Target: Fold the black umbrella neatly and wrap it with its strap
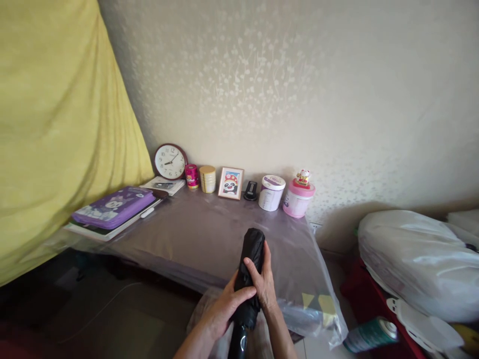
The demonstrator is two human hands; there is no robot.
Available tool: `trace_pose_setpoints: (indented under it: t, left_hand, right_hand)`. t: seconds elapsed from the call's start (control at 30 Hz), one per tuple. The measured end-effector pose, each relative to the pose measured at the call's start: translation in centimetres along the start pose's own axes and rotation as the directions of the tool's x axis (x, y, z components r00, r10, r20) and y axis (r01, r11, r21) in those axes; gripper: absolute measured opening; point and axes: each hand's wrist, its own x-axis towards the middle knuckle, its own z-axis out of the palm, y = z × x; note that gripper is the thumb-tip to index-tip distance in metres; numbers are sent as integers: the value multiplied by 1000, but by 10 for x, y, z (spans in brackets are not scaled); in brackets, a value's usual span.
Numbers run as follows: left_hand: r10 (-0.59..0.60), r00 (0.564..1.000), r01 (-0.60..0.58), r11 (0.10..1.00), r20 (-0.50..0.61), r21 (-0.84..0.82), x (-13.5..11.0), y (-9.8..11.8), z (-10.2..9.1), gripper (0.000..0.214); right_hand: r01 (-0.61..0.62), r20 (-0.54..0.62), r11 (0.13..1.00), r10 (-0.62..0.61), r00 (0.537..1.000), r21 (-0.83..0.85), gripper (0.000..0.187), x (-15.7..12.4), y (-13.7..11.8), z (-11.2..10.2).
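A person's left hand (226, 305) and right hand (265, 285), each grip curled closed around a folded black fabric umbrella (243, 278), hold it at the front edge of a rectangular, plastic-covered mauve worktop (202, 229).

Looking like a room in a home: showing pale leaf-patterned wallpaper (243, 85) and draped yellow cloth (67, 114) beyond the left edge of a plastic-covered mauve-grey table (209, 234); displaying a round brown-rimmed clock (171, 161) near the back left corner, a framed panda picture (231, 183) along the back edge, and a small white cat figurine (303, 177) topping a pink-lidded round tub (298, 204) near the back right corner.
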Motion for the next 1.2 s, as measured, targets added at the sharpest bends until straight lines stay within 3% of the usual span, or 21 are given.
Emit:
trace_pose_setpoints:
  t: [0.1,0.23,0.3,0.43,0.57,0.63,0.73,0.83,1.0,1.2]
  left_hand:
    - [-18,995,27,995,96,-93,5,-4,-5,61]
    - [-50,987,67,992,150,-107,8,-7,-10,62]
    - [-44,983,64,992,179,-109,8,-7,-11,63]
    - [-63,986,78,993,155,-92,7,-8,-11,59]
    - [-110,991,112,993,71,-23,6,-4,-11,54]
    - [-60,998,60,998,28,19,9,-2,-12,50]
    - [124,992,-123,990,-7,69,16,-1,-14,53]
    - [215,977,-213,971,-7,109,23,-5,-17,58]
    - [249,968,-241,956,-29,164,26,-13,-21,52]
    - [284,957,-268,941,-52,208,21,-11,-16,51]
  right_hand:
    - [206,12,971,-206,979,-120,66,1,3,-1]
    - [453,127,868,-436,891,-201,19,2,-2,-4]
    - [519,178,833,-490,853,-191,15,1,-5,-6]
    - [522,188,846,-499,846,-102,15,0,-10,-6]
    - [422,147,906,-421,895,25,15,-3,-14,-6]
    - [364,139,929,-370,919,63,18,-4,-15,-7]
    - [310,201,947,-320,926,79,23,-6,-15,-7]
    - [318,270,948,-313,910,27,23,-6,-13,-7]
    - [438,398,891,-362,843,-117,20,-5,-17,-8]
    - [505,408,847,-408,817,-165,21,-5,-18,-3]
